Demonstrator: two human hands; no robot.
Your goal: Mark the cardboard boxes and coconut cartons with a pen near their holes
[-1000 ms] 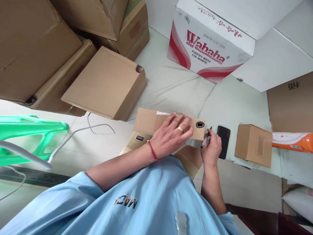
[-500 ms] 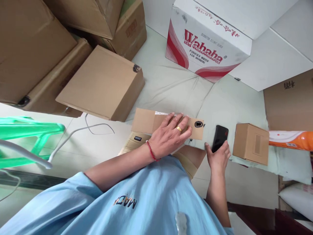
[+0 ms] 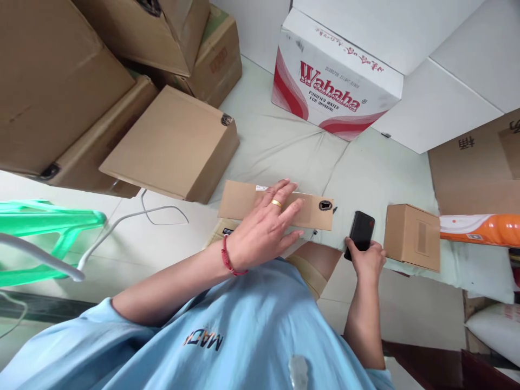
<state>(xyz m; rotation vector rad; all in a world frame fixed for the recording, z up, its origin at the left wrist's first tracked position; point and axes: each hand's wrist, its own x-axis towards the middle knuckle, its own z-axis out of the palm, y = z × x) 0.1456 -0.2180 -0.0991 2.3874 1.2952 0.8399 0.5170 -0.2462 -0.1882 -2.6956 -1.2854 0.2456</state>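
In the head view a long, narrow cardboard piece (image 3: 312, 212) lies at the near edge of the cloth-covered surface, with a dark-rimmed hole at its right end. My left hand (image 3: 268, 222), wearing a ring, is over its middle with fingers apart, gripping nothing; light touch or slight gap, I cannot tell. To the right, a black phone-sized device (image 3: 361, 232) with a small red mark lies on the cloth. My right hand (image 3: 368, 259) has its thumb at the device's lower left and curled fingers at its lower right. A small cardboard box (image 3: 412, 237) stands beside that hand.
Several large cardboard boxes (image 3: 174, 141) stand at the left and back left. A Wahaha carton (image 3: 325, 86) sits at the back. An orange-and-white package (image 3: 483, 228) lies at right. A green plastic stool (image 3: 52, 216) and a grey cable (image 3: 114, 233) are at lower left.
My left hand has slid left along the cardboard piece and its fingers have spread and loosened. My right hand stays at the black device. The view has shifted slightly.
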